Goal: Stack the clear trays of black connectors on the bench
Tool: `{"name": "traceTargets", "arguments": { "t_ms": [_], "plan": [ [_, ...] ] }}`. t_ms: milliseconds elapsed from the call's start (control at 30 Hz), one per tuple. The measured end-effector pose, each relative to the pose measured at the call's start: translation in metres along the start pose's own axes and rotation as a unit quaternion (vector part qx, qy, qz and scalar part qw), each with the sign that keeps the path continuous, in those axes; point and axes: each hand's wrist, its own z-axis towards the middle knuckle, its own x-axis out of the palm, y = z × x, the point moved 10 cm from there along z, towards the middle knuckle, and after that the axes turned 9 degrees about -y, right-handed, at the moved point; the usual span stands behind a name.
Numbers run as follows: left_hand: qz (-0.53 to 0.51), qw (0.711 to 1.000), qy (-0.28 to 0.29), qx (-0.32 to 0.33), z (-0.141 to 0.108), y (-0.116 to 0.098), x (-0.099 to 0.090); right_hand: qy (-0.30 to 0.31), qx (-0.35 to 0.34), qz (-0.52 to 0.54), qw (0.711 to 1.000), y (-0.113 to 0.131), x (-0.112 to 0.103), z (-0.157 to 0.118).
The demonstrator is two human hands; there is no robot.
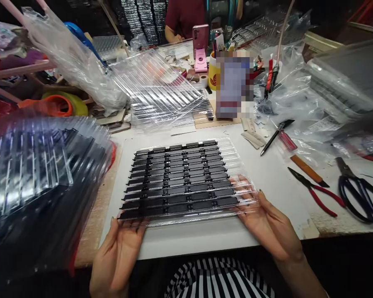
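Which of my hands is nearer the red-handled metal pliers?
Right: your right hand is left of the pliers, holding the clear plastic tray; your left hand is farther, at the tray's left corner.

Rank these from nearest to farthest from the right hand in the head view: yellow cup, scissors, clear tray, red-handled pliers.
1. Clear tray: its right end rests in the right hand.
2. Red-handled pliers: just to the right of the hand.
3. Scissors: farther right, past the pliers.
4. Yellow cup: far ahead, to the left.

A wooden worktable stands before a dark background.
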Motion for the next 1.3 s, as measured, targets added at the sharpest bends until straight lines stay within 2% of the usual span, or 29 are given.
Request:
{"name": "traceTargets", "arguments": {
  "t_ms": [167,300,500,933,1133,1300],
  "plan": [
    [0.021,1.0,0.002,0.021,0.001,-0.004,-0.003,-0.034,0.012,-0.005,0.999,-0.002,-0.009,0.0],
    [0.039,0.999,-0.024,0.005,0.001,0.001,-0.007,-0.087,0.013,-0.041,0.995,-0.004,-0.019,-0.005],
    [0.034,0.999,-0.02,0.025,-0.001,-0.003,-0.007,-0.141,-0.02,-0.1,0.985,0.0,-0.031,-0.006],
    [0.058,0.998,-0.006,0.031,-0.004,-0.003,-0.003,-0.141,-0.026,-0.139,0.98,0.0,-0.027,-0.005],
    [0.119,0.993,-0.018,-0.005,-0.007,0.0,-0.009,-0.128,0.004,-0.147,0.981,-0.002,-0.02,-0.006],
    [0.102,0.995,-0.018,-0.001,-0.006,-0.001,-0.01,-0.126,0.001,-0.133,0.983,-0.002,-0.021,-0.003]
  ]
}}
